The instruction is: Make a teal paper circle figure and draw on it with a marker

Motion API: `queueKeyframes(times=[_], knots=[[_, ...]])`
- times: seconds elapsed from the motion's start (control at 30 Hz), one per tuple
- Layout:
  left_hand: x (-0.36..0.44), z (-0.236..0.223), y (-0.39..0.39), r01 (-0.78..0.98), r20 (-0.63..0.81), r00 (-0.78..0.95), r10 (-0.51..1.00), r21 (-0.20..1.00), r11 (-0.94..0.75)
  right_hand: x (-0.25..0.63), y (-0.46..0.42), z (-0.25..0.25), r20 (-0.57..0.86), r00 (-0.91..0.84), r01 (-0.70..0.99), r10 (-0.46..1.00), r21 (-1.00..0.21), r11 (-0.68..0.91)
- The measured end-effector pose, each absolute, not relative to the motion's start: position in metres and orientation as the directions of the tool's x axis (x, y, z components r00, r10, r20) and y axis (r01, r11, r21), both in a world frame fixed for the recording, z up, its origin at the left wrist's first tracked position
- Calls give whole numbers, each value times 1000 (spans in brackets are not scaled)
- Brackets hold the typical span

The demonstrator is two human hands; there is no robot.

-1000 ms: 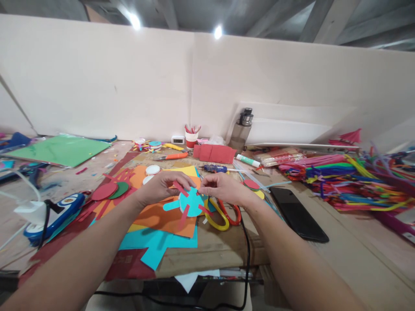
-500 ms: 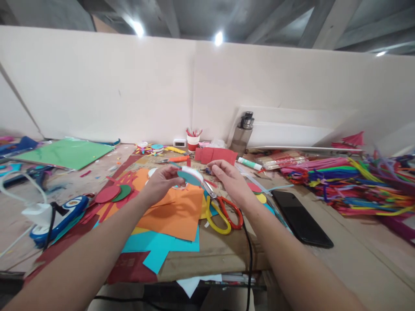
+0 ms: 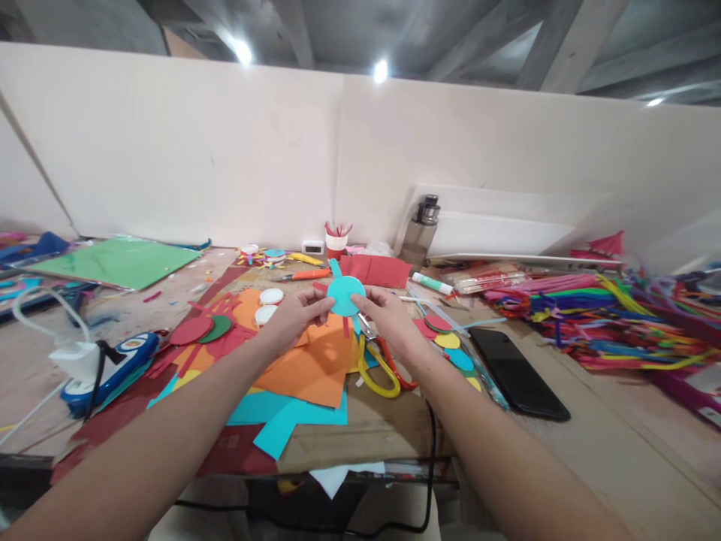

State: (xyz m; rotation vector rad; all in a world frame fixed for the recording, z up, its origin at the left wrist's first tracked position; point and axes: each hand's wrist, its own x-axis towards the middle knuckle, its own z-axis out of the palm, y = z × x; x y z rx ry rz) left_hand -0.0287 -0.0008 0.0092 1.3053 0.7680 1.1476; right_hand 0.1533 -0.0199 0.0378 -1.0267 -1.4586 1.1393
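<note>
Between both hands is a turquoise paper disc (image 3: pixel 345 295) with turquoise and red strips sticking out from its edge. My left hand (image 3: pixel 301 314) pinches its left side, and my right hand (image 3: pixel 384 312) grips the right side with the thumb on its face. Below the disc lie scissors (image 3: pixel 378 376) with one yellow and one red handle loop, partly covered by my right hand. Orange paper (image 3: pixel 312 368) and turquoise paper (image 3: pixel 276 409) are layered on the cardboard beneath. Two white round lids (image 3: pixel 269 314) rest beside my left hand.
Red and green paper circles (image 3: pixel 194 329) lie left, more coloured circles (image 3: pixel 447 340) right. A black phone (image 3: pixel 518 373), pipe cleaners (image 3: pixel 608 315), a glue stick (image 3: pixel 432 283) and a bottle (image 3: pixel 420 233) stand or lie around. A power strip (image 3: pixel 113 368) sits at left; a black cable hangs in front.
The disc has been turned from a tilted, edge-on view to face me. My right hand has moved left and down and now holds the disc's right side.
</note>
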Motion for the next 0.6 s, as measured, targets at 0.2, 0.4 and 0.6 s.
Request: queueKeyframes(times=[0.2,0.4,0.6], knots=[[-25,7,-7,-92,87,359,929,994,-58,152,-22,31,158,-43,-7,986,-987,158],[-25,7,-8,-98,53,364,930,995,-18,146,-23,28,128,-79,-70,989,-990,123],[-27,5,-4,-82,74,372,925,996,-47,147,-22,25,116,-77,-67,990,-992,111]])
